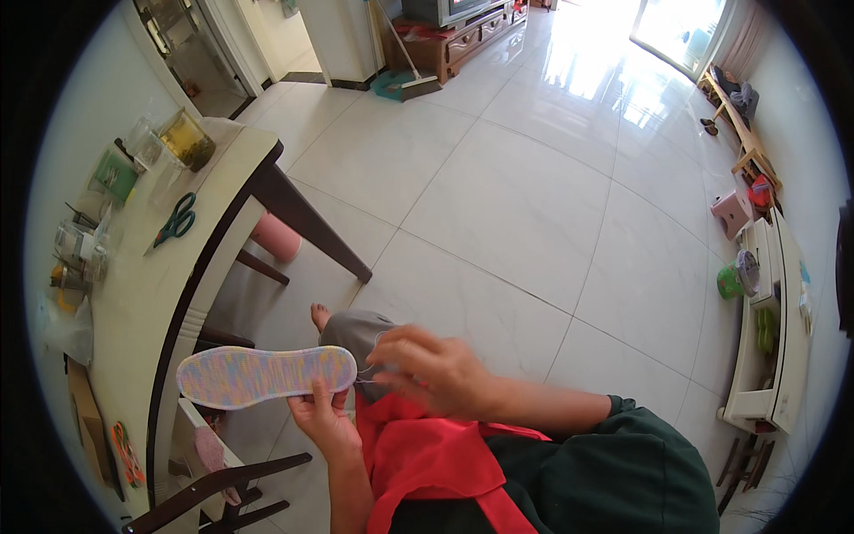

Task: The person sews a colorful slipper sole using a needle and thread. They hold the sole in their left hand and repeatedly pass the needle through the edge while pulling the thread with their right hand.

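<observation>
My left hand [326, 425] grips a shoe insole [253, 376] by its right end, thumb on top. The insole has a streaky pastel pattern of pink, yellow and blue with a pale edge. Just off that end, my right hand [440, 372] is raised with curled fingers, partly smeared by motion. Pale thread [366, 381] runs between the insole's edge and those fingers. Whether a needle is among them is too small to tell. Beneath both hands a red apron [436, 458] covers my lap.
At left stands a dark-edged table [133, 311] bearing green-handled scissors [175, 221], a jar [187, 142] and small boxes. A dark wooden chair [218, 494] is at lower left. A white cabinet [761, 392] lines the right wall. A broom [418, 86] stands farther off on the tiled floor.
</observation>
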### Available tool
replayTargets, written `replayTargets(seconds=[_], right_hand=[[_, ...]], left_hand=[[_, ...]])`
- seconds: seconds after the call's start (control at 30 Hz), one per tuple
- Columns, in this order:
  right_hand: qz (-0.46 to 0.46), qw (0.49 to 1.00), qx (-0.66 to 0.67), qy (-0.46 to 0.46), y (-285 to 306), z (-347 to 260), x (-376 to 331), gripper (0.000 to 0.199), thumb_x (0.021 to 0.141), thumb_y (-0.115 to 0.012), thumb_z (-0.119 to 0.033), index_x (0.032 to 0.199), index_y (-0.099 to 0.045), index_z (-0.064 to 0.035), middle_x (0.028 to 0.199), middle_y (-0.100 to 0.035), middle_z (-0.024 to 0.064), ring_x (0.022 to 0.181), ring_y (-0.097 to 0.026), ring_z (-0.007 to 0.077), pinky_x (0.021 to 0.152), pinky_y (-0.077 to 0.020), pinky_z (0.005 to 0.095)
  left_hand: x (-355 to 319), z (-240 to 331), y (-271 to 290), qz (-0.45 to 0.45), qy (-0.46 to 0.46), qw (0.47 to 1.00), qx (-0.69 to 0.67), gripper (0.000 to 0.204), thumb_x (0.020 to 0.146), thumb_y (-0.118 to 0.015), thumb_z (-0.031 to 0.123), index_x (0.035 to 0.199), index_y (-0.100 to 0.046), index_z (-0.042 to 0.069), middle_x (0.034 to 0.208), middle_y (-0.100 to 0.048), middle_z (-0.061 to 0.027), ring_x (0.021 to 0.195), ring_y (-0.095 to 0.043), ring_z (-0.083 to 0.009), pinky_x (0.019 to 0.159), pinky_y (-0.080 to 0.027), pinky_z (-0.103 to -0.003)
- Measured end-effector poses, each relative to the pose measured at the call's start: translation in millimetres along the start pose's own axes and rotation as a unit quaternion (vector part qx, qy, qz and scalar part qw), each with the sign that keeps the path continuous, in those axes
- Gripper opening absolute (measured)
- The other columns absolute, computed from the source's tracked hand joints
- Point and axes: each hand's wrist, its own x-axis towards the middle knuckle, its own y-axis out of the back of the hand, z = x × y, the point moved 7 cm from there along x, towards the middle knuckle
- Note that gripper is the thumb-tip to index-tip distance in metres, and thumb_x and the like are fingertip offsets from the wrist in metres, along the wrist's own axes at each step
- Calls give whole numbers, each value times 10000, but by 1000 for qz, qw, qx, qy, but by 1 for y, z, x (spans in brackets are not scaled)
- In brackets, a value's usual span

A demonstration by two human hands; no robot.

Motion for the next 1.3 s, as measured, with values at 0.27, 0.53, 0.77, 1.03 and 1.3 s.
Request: replayTargets(seconds=[0.27,0.53,0.77,1.03,1.3], right_hand=[[-105,988,-70,83,-67,16,-17,312,763,-643,-149,1038,-520,-69,934,-531,72,806,-597,225,571,-494,323],[-30,993,-93,61,-71,30,-7,182,728,-606,-81,896,-540,-57,868,-523,56,741,-570,193,541,-468,297],[-1,972,-193,137,-74,20,2,173,703,-585,-107,857,-543,-42,834,-489,54,707,-536,178,586,-442,277],[2,971,-185,149,-83,22,7,180,693,-580,-111,853,-553,-32,830,-496,61,702,-534,177,597,-436,276],[-73,988,-119,63,-88,48,4,215,792,-622,-164,950,-552,-35,849,-514,67,730,-554,180,626,-433,287]], left_hand=[[4,-1,4,-5,-1,1000,29,298,909,-545,95,1188,-460,35,1108,-565,-81,927,-609,-158,679,-556,-282],[14,-7,4,-9,-4,1000,17,308,914,-534,87,1203,-446,24,1107,-560,-89,936,-604,-163,706,-559,-290],[16,1,3,26,-22,999,36,307,918,-523,78,1204,-433,9,1121,-554,-104,948,-602,-181,731,-554,-302],[16,0,10,22,-5,1000,10,292,905,-537,48,1177,-444,-7,1124,-556,-125,976,-593,-191,792,-540,-317],[18,-18,15,-65,-54,993,82,320,851,-570,-55,1160,-493,-23,1101,-573,-97,998,-569,-180,902,-476,-320]])
